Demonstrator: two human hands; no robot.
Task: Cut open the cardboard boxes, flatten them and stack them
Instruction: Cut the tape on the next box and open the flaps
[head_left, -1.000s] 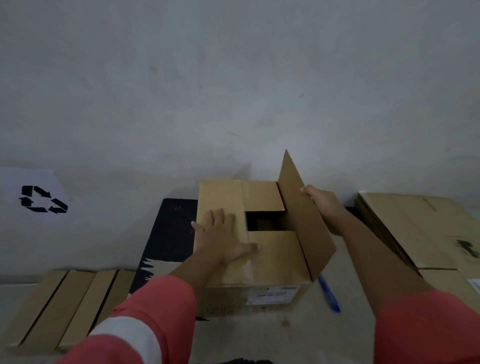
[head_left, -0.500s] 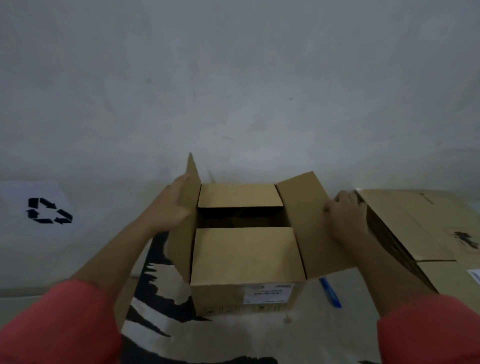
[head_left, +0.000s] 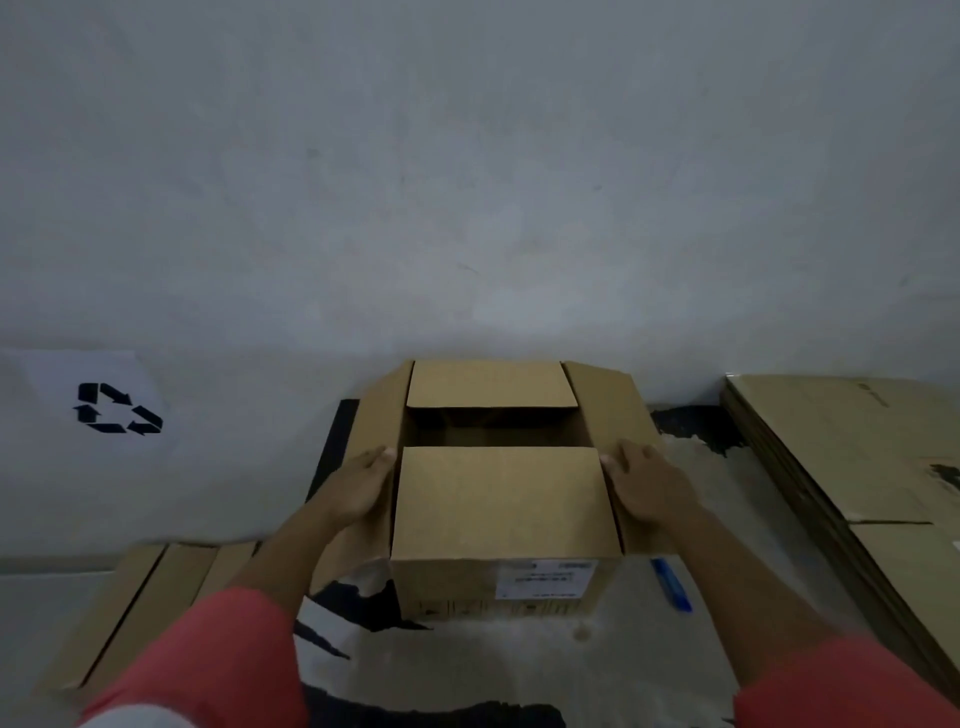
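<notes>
Head camera has the cardboard box (head_left: 501, 499) dead centre of the frame, open on top with both side flaps folded outward. The left hand (head_left: 358, 491) lies on the left flap (head_left: 382, 415) and the right hand (head_left: 649, 486) on the right flap (head_left: 608, 410), fingers straight and close together, pressing down. A blue pen (head_left: 672, 584) lies just right of the box, and a flat cardboard stack (head_left: 852, 447) sits at the right edge.

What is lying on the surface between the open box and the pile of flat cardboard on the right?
A blue pen-like tool, seen in the head view, nearer the box than the pile.
</notes>
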